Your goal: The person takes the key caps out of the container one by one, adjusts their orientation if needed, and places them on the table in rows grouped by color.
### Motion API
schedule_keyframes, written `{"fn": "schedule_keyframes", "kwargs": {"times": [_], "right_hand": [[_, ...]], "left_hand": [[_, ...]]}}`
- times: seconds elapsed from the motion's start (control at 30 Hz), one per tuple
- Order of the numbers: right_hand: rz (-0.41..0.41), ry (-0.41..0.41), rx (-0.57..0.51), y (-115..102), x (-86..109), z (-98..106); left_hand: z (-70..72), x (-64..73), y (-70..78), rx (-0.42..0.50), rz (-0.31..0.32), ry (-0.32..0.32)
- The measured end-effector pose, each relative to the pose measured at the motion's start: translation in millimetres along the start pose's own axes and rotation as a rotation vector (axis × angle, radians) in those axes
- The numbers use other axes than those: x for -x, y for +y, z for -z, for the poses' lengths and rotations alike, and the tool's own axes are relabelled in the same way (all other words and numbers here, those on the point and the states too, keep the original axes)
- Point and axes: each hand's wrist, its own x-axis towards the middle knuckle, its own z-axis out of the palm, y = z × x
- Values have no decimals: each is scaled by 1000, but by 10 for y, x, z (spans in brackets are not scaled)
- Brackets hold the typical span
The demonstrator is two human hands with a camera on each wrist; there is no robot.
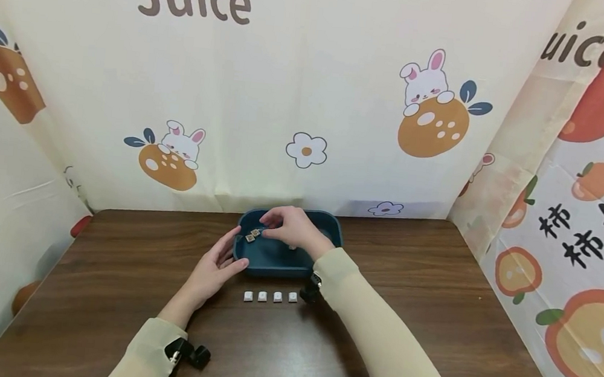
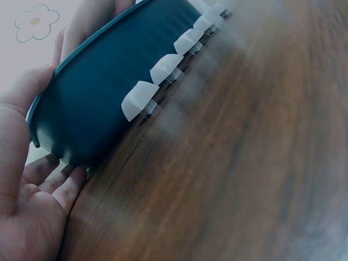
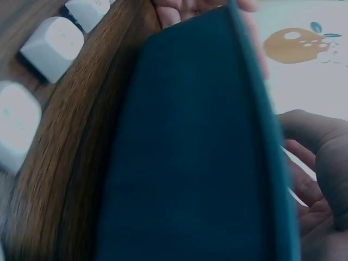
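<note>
A dark teal tray (image 1: 272, 270) sits toward the back of the table. My left hand (image 1: 212, 271) holds its left end, thumb near the front corner and fingers along the side; in the left wrist view the thumb meets the rim. My right hand (image 1: 292, 229) reaches over the tray with bent fingers, close to small square pieces (image 1: 250, 237) with tan faces. Whether its fingertips pinch one is hidden. A further pale piece (image 1: 292, 247) shows under that hand. Several white keycaps (image 1: 262, 296) stand in a row before the tray, large in the left wrist view.
The brown wooden table (image 1: 404, 320) meets a printed cloth backdrop (image 1: 268, 88) just behind the tray. More printed cloth hangs at the left and right sides. Each wrist carries a small black camera, the left one (image 1: 188, 352) hanging low over the table.
</note>
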Motion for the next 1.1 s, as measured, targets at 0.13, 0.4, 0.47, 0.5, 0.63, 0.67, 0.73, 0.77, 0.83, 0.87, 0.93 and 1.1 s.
{"fn": "schedule_keyframes", "kwargs": {"times": [0.13,0.4,0.47,0.5,0.63,0.67,0.73,0.77,0.83,0.87,0.93,1.1], "right_hand": [[-50,-3,-2,-5,-112,-112],[-70,-51,46,11,-222,-242],[-72,-70,62,17,-224,-259],[-71,-80,69,24,-223,-268],[-54,-118,98,59,-216,-302],[-45,-126,103,68,-216,-308],[-33,-138,109,83,-214,-317],[-30,-144,106,87,-214,-321],[-23,-152,95,91,-206,-325],[-21,-156,87,95,-202,-327],[-21,-163,76,102,-190,-329],[-23,-168,70,138,-178,-326]], "left_hand": [[-6,-1,-4,1,0,-1],[-11,5,-4,3,-7,-2],[-4,5,-5,2,-10,0],[0,5,-7,1,-10,0],[9,7,-12,-1,-9,-2],[12,7,-12,-1,-9,-3],[12,7,-12,-2,-8,-3],[14,8,-12,-2,-9,-4],[15,8,-9,-1,-8,-4],[15,8,-7,0,-9,-4],[15,10,-6,-2,-9,-6],[14,5,-11,-2,-4,-4]]}}
